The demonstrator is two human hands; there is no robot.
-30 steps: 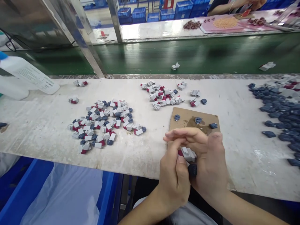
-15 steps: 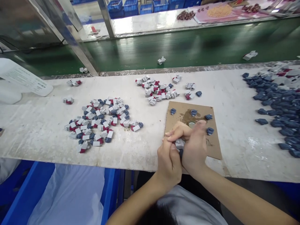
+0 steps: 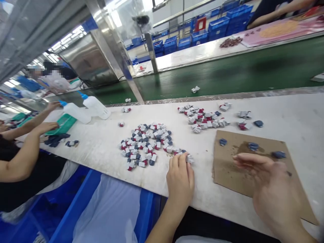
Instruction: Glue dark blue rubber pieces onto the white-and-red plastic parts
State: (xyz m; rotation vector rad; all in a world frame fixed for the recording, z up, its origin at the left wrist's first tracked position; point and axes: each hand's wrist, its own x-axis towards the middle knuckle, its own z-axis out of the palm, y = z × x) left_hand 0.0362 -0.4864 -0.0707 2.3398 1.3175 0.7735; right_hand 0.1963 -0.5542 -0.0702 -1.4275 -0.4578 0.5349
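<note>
My left hand (image 3: 180,177) is closed around a small grey-white piece (image 3: 189,159), just at the right edge of a pile of white, red and blue pieces (image 3: 143,143). Over the brown cardboard (image 3: 229,175) hovers my right hand (image 3: 268,184), blurred, its fingers apart and nothing visible in it. Blue pieces rest on the cardboard, one at its upper left (image 3: 223,142), one at top centre (image 3: 253,146) and one near the right hand's fingers (image 3: 278,154). A second pile of assembled pieces (image 3: 202,117) lies behind the cardboard.
Behind the table's far edge runs a green conveyor (image 3: 227,69) carrying a few pieces. White bottles with blue caps (image 3: 96,107) stand at the left, beside a green tray (image 3: 65,124) and a co-worker's arms (image 3: 27,148). A blue crate (image 3: 83,189) with a liner sits below the table.
My hands have come apart. The left moved to the pile with the piece, while the right opened over the cardboard. The view has swung left and up, showing a co-worker.
</note>
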